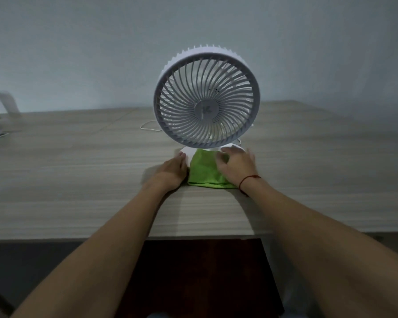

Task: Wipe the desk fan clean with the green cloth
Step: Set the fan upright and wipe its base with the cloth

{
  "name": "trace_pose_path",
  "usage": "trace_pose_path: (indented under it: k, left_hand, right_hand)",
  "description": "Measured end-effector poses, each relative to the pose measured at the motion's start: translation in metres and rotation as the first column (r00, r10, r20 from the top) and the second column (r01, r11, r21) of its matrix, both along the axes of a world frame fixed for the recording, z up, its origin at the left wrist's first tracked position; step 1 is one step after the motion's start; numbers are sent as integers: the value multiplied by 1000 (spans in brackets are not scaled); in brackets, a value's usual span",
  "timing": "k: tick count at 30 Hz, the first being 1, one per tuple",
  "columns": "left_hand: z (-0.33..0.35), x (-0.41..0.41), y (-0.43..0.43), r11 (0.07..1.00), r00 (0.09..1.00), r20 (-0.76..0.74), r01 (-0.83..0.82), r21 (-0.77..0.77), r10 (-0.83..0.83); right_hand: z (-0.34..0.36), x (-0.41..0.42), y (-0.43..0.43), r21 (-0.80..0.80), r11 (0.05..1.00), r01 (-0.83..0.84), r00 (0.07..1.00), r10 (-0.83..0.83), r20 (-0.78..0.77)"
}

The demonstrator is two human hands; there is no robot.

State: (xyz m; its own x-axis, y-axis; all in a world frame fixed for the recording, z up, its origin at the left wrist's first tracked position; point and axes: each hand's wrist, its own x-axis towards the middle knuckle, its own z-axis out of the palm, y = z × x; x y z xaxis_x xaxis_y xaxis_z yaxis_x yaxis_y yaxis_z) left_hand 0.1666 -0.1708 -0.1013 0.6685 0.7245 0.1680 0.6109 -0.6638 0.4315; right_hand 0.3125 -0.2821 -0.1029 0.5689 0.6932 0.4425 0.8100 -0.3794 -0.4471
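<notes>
Forearms point(115, 237) stretched to mid-frame; my left hand point(172, 167) lay flat beside the desk fan point(203, 109); my right hand point(237, 162) covered the green cloth point(202, 171), grip unclear.

Centre frame: desk fan point(206, 97) was white, grille of curved radial ribs. Below it, cloth point(202, 171) was bright green, plain. Mid frame, desk point(78, 168) showed grey-brown horizontal wood grain. Upper frame, wall point(101, 42) was pale grey-blue. Lower right, wrist string point(248, 180) was red.

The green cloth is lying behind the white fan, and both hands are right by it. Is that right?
Not quite. The head view shows the green cloth lying in front of the white fan, at its base, not behind it. The left hand and right hand are right by it.
</notes>
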Motion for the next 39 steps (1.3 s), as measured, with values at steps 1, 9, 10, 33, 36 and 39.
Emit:
trace_pose_path:
  k: [1, 9, 10, 33, 36, 39]
  left_hand:
    - [-1, -1, 1, 1000, 1000, -3, 7, 6, -7]
    - [-4, 1, 2, 1000, 1000, -2, -7, 13, 7]
    - [-4, 1, 1, 1000, 1000, -5, -13, 17, 13]
    - [-9, 5, 12, 999, 999, -40, 24, 44, -22]
    - [-12, 8, 15, 999, 999, -39, 29, 39, -27]
    - [-11, 12, 21, 999, 999, -45, 30, 32, -29]
  right_hand:
    - [1, -6, 5, -131, 989, -68, 997, 73, 35]
    - [12, 4, 10, -334, 936, -112, 993, 117, -4]
    - [11, 10, 7, -305, 949, -74, 997, 77, -2]
    - [-4, 38, -5, -151, 978, -147, 982, 126, -139]
    - [0, 45, 18, -166, 986, -27, 979, -7, -202]
    - [4, 36, 37, -244, 969, 32, 989, -66, -129]
